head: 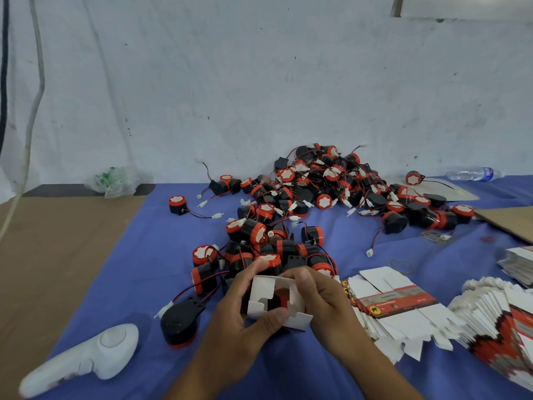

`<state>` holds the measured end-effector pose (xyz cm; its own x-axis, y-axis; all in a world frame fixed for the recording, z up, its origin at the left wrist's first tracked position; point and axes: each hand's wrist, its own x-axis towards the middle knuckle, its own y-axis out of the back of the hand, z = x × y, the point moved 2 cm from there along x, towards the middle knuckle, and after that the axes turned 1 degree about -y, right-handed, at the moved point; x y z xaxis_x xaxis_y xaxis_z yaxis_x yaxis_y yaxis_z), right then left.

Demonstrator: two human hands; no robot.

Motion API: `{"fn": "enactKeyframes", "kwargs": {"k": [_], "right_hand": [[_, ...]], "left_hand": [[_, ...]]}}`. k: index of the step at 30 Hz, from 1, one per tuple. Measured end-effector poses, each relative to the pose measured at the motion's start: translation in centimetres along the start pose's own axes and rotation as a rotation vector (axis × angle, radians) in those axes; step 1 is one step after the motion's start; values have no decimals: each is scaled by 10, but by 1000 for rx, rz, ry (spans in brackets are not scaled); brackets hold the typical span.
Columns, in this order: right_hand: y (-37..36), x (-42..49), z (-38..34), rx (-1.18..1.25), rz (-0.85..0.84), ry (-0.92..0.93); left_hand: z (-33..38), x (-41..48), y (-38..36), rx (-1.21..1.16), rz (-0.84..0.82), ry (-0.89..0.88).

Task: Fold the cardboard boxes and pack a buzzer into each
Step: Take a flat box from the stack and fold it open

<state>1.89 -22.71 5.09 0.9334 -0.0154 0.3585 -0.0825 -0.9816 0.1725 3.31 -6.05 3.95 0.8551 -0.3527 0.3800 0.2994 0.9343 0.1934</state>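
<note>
Both my hands hold one small white cardboard box [261,295] at the front centre, its flaps standing open. A black and red buzzer [278,301] shows inside the box. My left hand [239,313] grips the box's left side, thumb under the near flap. My right hand [320,295] holds the right side, a finger curled over the far edge. Behind the box lies a big heap of black and red buzzers [317,192] with red wires and white plugs. Flat unfolded boxes [398,304] are stacked just right of my hands.
A blue cloth [150,255] covers the table, with brown cardboard [52,255] at the left. A white hand controller [86,359] lies at the front left, a loose buzzer [180,324] beside it. More flat boxes [496,319] fan out at the right. A water bottle [473,173] lies far right.
</note>
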Motion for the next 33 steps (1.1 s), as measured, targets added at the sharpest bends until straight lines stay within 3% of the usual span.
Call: {"fn": "enactKeyframes", "kwargs": {"k": [12, 17, 22, 26, 33], "right_hand": [[-10, -2, 4, -61, -66, -7], [-9, -1, 7, -182, -39, 82], [-7, 1, 10, -93, -25, 42], [-4, 6, 5, 7, -80, -30], [3, 6, 9, -43, -206, -47]], "left_hand": [[-8, 5, -3, 7, 134, 99], [-11, 6, -10, 20, 99, 67], [-16, 8, -5, -99, 31, 59], [-14, 10, -7, 103, 16, -15], [-10, 11, -9, 348, 65, -137]]}}
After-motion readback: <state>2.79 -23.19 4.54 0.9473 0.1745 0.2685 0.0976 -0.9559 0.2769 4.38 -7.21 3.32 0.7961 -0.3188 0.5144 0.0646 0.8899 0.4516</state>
